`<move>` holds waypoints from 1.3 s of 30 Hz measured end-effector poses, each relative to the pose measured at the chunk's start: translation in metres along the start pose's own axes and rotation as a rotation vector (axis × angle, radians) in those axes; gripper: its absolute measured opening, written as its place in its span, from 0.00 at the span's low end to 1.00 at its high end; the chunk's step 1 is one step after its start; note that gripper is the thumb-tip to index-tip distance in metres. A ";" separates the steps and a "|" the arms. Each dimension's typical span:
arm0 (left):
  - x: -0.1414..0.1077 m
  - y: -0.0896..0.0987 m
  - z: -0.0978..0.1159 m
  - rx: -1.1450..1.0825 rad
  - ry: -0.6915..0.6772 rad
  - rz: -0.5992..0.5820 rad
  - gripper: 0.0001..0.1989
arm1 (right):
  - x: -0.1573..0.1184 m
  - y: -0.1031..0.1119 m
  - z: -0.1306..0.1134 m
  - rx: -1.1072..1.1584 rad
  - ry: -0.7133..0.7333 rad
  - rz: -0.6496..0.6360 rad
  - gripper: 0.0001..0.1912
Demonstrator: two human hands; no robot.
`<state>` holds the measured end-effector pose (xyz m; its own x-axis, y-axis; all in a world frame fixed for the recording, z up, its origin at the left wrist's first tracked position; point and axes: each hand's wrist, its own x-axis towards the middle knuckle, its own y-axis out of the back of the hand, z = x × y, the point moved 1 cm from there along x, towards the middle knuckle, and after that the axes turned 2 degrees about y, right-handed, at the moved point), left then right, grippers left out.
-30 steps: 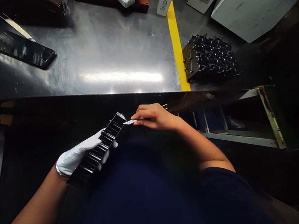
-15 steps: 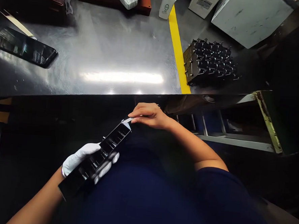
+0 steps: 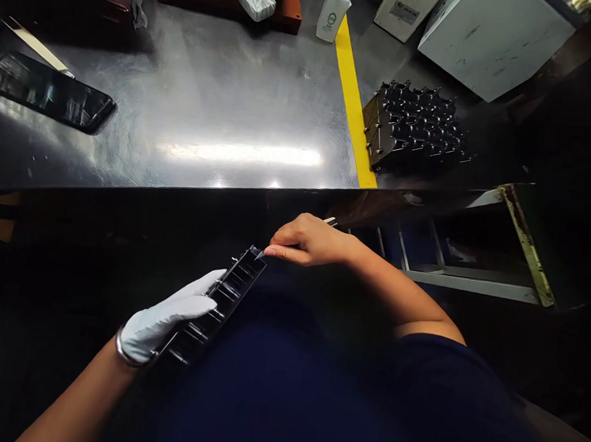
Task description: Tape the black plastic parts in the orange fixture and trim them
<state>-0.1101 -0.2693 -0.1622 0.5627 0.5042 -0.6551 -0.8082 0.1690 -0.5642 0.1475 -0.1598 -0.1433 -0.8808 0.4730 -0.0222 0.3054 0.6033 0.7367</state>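
Note:
My left hand (image 3: 169, 317), in a white glove, grips a long black plastic part (image 3: 236, 284) with ribbed compartments along its length. The part slants up to the right over my lap, its lower end dark and hard to see. At its upper end my bare right hand (image 3: 309, 240) is closed around a slim knife. A thin pale blade (image 3: 260, 253) pokes out past the thumb and meets the end of the part, while a light handle end (image 3: 330, 221) shows behind the knuckles.
Across the metal table (image 3: 223, 96) runs yellow tape (image 3: 350, 94). Right of it stand stacked black parts (image 3: 414, 128) and a grey-white box (image 3: 491, 46). A white bottle (image 3: 333, 13) is at the back; a phone (image 3: 48, 92) and a cream-handled tool (image 3: 38, 46) lie left.
The black part has turned and my gloved fingers have shifted their hold, now lying over its upper side. My right hand has moved slightly right and down, the blade still at the part's end.

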 end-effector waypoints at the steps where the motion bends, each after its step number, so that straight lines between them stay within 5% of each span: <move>1: -0.001 0.001 0.000 -0.012 0.004 0.005 0.25 | -0.002 -0.003 0.000 -0.002 0.012 -0.043 0.23; 4: -0.006 0.008 0.004 -0.109 0.037 0.058 0.19 | -0.009 -0.014 0.001 -0.008 0.044 -0.151 0.23; 6: -0.008 0.012 0.008 -0.135 0.026 0.082 0.18 | -0.011 -0.019 0.001 0.033 0.031 -0.105 0.22; 11: -0.003 0.006 0.014 0.019 -0.052 0.112 0.24 | 0.005 -0.022 -0.003 0.108 -0.123 0.369 0.21; 15: 0.007 -0.006 0.016 0.222 -0.229 0.172 0.27 | 0.024 -0.032 -0.007 0.139 -0.261 0.535 0.21; 26: 0.015 -0.013 0.013 0.289 -0.257 0.232 0.31 | 0.025 -0.046 -0.017 0.016 -0.340 0.506 0.23; 31: 0.022 -0.012 0.014 0.355 -0.274 0.249 0.31 | 0.015 -0.039 -0.014 0.030 -0.218 0.463 0.23; 37: 0.031 0.000 0.007 0.697 -0.457 0.869 0.42 | 0.006 -0.027 -0.011 -0.114 -0.065 0.615 0.26; 39: 0.032 0.004 -0.001 0.775 -0.575 0.937 0.44 | 0.005 -0.029 -0.013 -0.209 -0.051 0.553 0.29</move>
<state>-0.0953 -0.2531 -0.1858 -0.2499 0.9419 -0.2244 -0.8425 -0.0973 0.5298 0.1296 -0.1827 -0.1559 -0.5911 0.7147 0.3739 0.6315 0.1215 0.7658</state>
